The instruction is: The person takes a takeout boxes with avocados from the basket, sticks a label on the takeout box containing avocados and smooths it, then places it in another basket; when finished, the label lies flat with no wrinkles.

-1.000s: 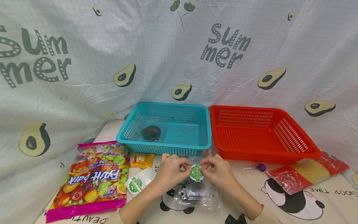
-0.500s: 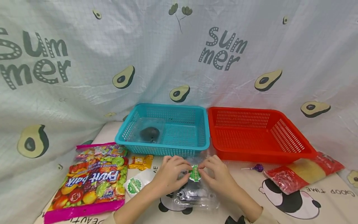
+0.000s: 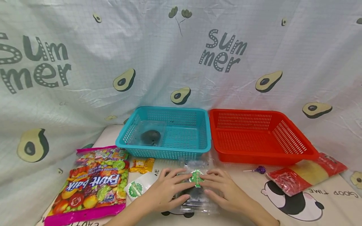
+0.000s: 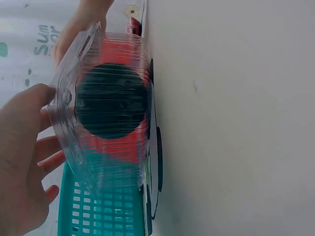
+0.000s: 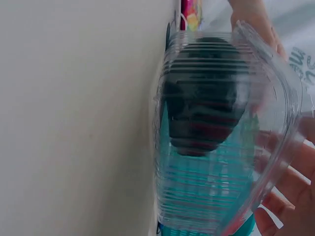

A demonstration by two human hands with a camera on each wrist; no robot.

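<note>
Between both hands, a clear plastic clamshell box (image 3: 199, 208) stands on the table. A round green sticker (image 3: 196, 178) lies on its lid. Through the ribbed walls a dark, pear-shaped item like an avocado (image 5: 206, 88) shows inside. My left hand (image 3: 169, 190) rests on the lid's left side, fingers spread toward the sticker. From the other side my right hand (image 3: 222, 187) lies on the lid, its fingertips at the sticker's right edge. In the left wrist view, the thumb and fingers of that hand (image 4: 22, 157) lie along the box's rim.
Behind stand a blue basket (image 3: 167, 153), holding another clear box (image 3: 151, 133), and a red basket (image 3: 263, 157). A Fruit baik candy bag (image 3: 93, 185), a yellow packet (image 3: 142, 165) and a sticker sheet (image 3: 141, 185) lie left. Right are a lollipop (image 3: 260, 169) and a red-yellow packet (image 3: 308, 174).
The fingertips that pinched the sticker's edges a second ago have let go. Both hands have lowered and spread flat over the lid, with the sticker now lying on it.
</note>
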